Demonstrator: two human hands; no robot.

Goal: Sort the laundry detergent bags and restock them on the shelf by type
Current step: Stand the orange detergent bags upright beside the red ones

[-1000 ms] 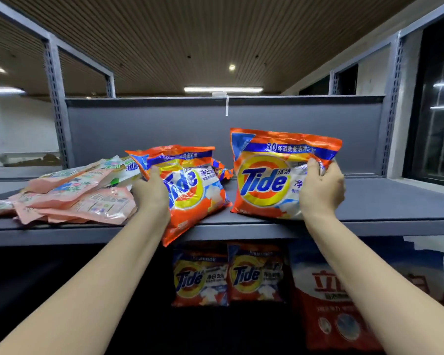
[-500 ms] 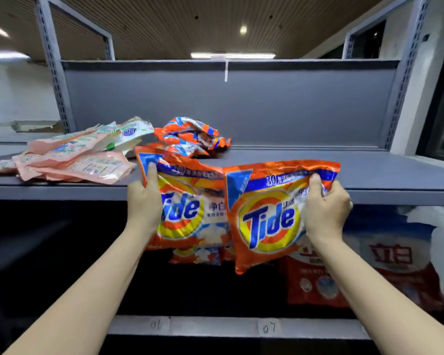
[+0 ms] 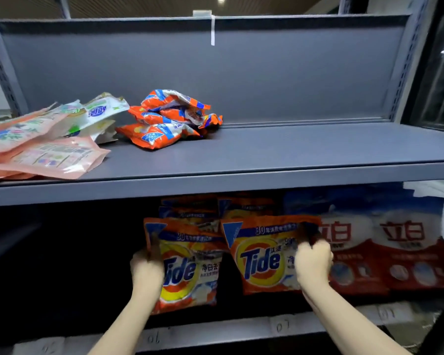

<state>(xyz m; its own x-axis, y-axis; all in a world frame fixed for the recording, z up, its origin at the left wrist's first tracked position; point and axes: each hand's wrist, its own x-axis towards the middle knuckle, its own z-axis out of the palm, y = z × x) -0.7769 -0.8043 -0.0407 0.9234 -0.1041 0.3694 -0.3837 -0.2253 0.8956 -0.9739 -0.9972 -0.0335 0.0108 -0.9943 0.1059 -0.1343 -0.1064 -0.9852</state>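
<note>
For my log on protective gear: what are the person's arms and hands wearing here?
Nothing shows: the left hand and right hand are bare, without gloves, rings or watch, and both forearms are uncovered down to the frame's lower edge, no sleeves in sight.

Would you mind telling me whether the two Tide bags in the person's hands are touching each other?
Cannot tell. In the head view, the left-hand Tide bag and right-hand Tide bag meet or overlap near their top corners, but depth there is unclear.
</note>
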